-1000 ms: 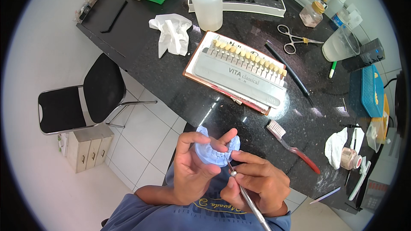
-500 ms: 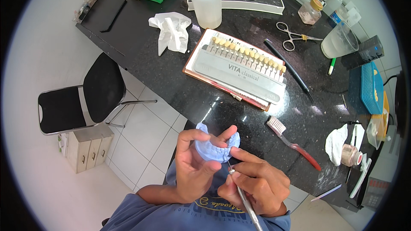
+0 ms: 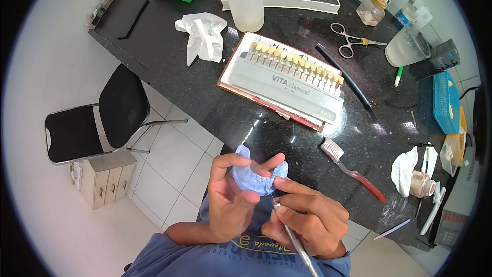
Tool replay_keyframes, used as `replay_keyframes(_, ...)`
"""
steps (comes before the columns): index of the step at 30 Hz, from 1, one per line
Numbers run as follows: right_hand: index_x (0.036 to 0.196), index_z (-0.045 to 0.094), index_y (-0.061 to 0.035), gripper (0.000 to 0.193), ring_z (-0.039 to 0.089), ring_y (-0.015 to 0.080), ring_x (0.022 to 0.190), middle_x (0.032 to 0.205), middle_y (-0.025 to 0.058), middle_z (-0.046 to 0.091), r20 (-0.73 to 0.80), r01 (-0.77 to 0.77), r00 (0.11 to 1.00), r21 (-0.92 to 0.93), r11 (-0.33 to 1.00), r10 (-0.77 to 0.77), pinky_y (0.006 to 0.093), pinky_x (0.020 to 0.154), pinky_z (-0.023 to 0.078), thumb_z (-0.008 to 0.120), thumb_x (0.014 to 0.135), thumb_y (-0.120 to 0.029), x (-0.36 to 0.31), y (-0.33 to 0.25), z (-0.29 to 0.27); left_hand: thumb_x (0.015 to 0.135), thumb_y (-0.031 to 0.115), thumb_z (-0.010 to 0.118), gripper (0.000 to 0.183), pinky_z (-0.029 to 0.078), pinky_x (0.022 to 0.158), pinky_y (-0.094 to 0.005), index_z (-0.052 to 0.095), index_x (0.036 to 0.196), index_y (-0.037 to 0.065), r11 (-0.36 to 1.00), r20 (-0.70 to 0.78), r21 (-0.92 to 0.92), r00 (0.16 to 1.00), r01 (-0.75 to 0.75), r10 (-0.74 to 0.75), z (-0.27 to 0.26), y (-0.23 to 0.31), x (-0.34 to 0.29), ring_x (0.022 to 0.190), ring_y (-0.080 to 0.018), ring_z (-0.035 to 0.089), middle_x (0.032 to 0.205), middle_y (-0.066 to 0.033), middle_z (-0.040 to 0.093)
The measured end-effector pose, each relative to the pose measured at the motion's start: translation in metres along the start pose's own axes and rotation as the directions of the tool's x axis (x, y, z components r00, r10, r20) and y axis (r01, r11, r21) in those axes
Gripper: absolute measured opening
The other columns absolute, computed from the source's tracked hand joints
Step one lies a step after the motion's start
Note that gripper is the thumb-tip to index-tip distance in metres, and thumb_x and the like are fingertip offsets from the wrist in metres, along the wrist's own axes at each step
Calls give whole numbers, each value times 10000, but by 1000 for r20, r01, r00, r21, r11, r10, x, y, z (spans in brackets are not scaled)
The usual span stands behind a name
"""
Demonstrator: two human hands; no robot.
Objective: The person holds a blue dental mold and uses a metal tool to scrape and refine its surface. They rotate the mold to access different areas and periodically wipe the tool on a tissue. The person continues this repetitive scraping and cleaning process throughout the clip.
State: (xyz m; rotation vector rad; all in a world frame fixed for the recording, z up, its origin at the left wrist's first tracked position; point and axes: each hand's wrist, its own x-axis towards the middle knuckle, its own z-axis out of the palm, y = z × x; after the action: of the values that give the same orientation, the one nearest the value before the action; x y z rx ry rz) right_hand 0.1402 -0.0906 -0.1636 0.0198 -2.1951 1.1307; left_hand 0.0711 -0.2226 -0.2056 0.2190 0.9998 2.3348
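A blue horseshoe-shaped dental cast [image 3: 251, 178] is held in front of my body, near the bench edge. My left hand [image 3: 230, 202] is closed round it from the left, the thumb on its near side and fingers behind and inside the arch. In my right hand [image 3: 312, 218] is a thin metal dental hand tool [image 3: 294, 238], gripped like a pen. Its fine tip meets the front of the cast among the tooth shapes. My right index fingertip rests against the cast's right part.
On the black bench [image 3: 205, 102] lie a tooth shade guide [image 3: 284, 82] on a clipboard, a red-handled toothbrush [image 3: 353, 172], a black pen [image 3: 343, 76], scissor-like clamps [image 3: 353, 40] and crumpled tissue [image 3: 202, 36]. A squeeze bottle [image 3: 245, 2] stands behind. At left is a black chair [image 3: 115, 92].
The view has shifted very slightly. Both hands keep their grip, and the tool tip stays at the front of the cast with barely any movement.
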Motion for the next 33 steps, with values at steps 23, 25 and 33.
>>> replay_keyframes(23,836,648,-1,298,753,318,902,839,148,698,83,-13,997,98,995,4,350,665,651,858,646,-93,7,7,-6,949,330,702,569,468,1086,-518,426,1360,50,982,32,23,982,186,-187,-5,21,7,1252,-400,596,1087,-146,673)
replay_keyframes(25,831,648,1,289,752,317,902,839,148,698,86,-13,996,98,995,5,351,670,651,855,649,-86,7,7,-6,949,333,700,569,468,1087,-517,426,1361,51,981,37,23,981,190,-191,-5,22,7,1254,-393,597,1091,-148,672)
replay_keyframes(33,848,635,-22,289,759,303,871,813,133,701,90,-26,996,102,994,17,349,696,654,874,685,-29,9,8,-6,944,331,706,565,463,1093,-515,437,1351,46,977,51,13,976,212,-213,-7,23,9,1249,-373,603,1111,-146,673)
